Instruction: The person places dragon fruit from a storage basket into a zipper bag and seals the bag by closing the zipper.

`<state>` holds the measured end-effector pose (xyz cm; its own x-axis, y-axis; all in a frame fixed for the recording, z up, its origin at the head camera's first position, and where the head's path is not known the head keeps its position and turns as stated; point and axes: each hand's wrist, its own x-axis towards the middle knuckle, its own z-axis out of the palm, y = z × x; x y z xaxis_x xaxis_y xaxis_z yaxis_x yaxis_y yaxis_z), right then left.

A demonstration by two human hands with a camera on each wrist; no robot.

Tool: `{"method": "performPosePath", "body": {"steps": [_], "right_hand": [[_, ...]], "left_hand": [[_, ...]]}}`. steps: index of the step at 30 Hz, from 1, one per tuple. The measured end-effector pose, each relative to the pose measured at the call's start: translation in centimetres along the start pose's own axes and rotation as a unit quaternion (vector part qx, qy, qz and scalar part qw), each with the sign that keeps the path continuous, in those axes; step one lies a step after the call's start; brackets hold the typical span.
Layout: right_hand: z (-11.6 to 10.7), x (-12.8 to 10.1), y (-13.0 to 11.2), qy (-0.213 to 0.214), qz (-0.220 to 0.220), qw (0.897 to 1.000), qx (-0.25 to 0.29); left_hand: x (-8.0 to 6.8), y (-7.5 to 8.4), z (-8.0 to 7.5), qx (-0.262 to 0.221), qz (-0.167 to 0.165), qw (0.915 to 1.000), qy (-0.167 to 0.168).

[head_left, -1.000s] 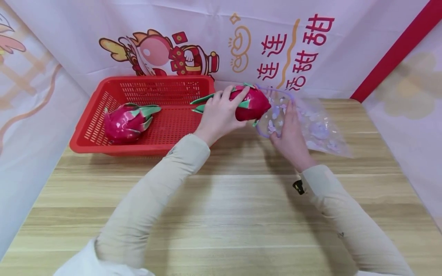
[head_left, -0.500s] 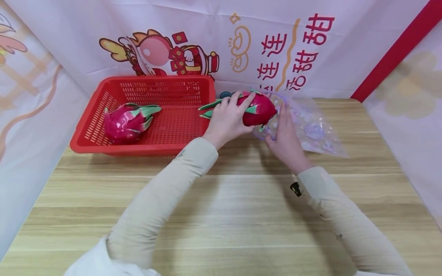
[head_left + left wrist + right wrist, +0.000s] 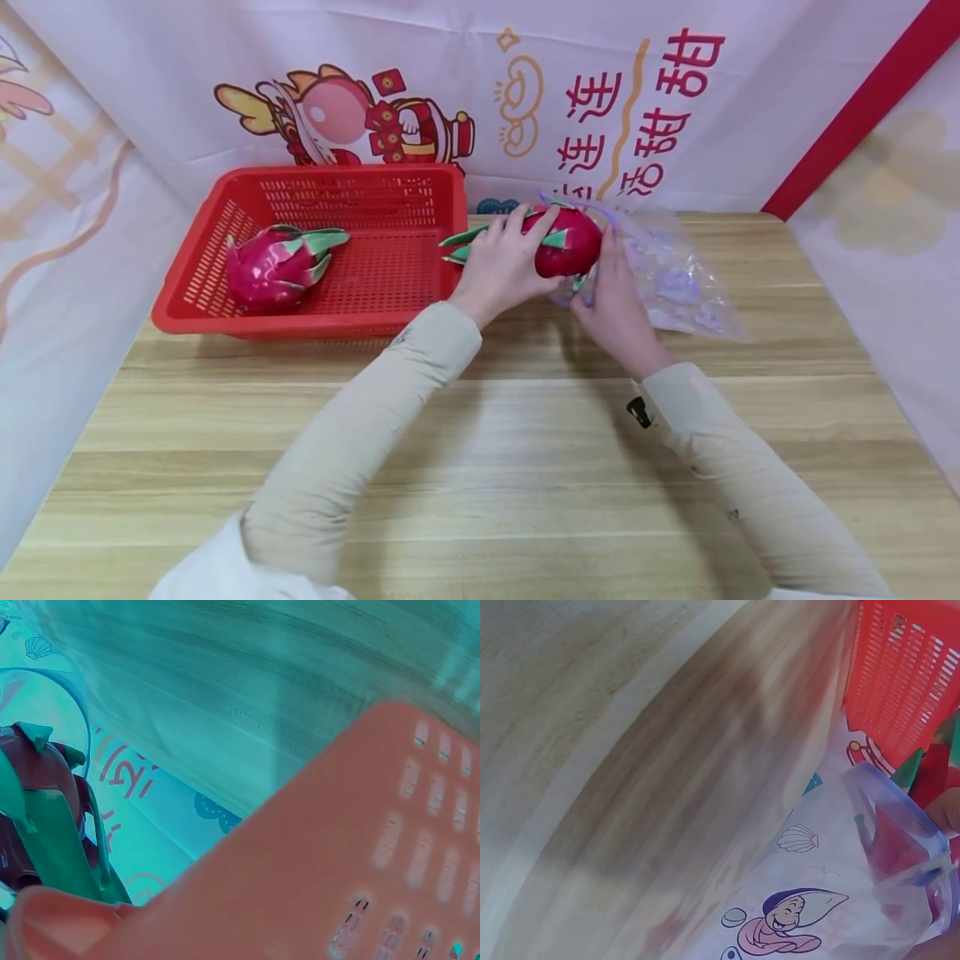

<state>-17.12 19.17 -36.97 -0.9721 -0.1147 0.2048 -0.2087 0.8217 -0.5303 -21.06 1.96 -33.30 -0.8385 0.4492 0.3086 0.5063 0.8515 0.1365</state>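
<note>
Two hands at the mouth of a printed bag, one gripping a dragon fruit.

The left hand (image 3: 504, 262) curls over the glossy magenta dragon fruit with green-tipped scales (image 3: 564, 242), its rounded end sitting in the mouth of the clear plastic zip bag with purple cartoon prints (image 3: 675, 279). The right hand (image 3: 617, 304) pinches the bag's blue-edged rim just beside the fruit, fingers bent around the thin film. The bag lies crinkled on the pale wood-grain bench (image 3: 480, 467), to the right of the red perforated plastic basket (image 3: 225, 242). A second dragon fruit (image 3: 273, 265), smooth-skinned, lies inside that basket, well apart from both hands.
</note>
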Motion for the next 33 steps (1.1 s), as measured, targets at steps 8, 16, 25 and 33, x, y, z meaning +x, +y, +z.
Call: {"method": "performPosePath", "body": {"steps": [8, 16, 25, 33], "right_hand": [[0.1, -0.1, -0.3, -0.019, 0.012, 1.0, -0.013], [-0.1, -0.2, -0.3, -0.029, 0.001, 0.999, -0.026], [-0.1, -0.6, 0.5, -0.045, -0.023, 0.998, -0.034], [0.2, -0.9, 1.1, -0.047, -0.018, 0.998, -0.027]], "left_hand": [[0.0, 0.1, 0.3, 0.008, -0.004, 0.9999, -0.013], [0.3, 0.2, 0.5, 0.026, -0.011, 0.9989, -0.036], [0.6, 0.2, 0.8, 0.039, -0.009, 0.9977, -0.054], [0.9, 0.8, 1.4, 0.047, -0.009, 0.9952, -0.085]]}}
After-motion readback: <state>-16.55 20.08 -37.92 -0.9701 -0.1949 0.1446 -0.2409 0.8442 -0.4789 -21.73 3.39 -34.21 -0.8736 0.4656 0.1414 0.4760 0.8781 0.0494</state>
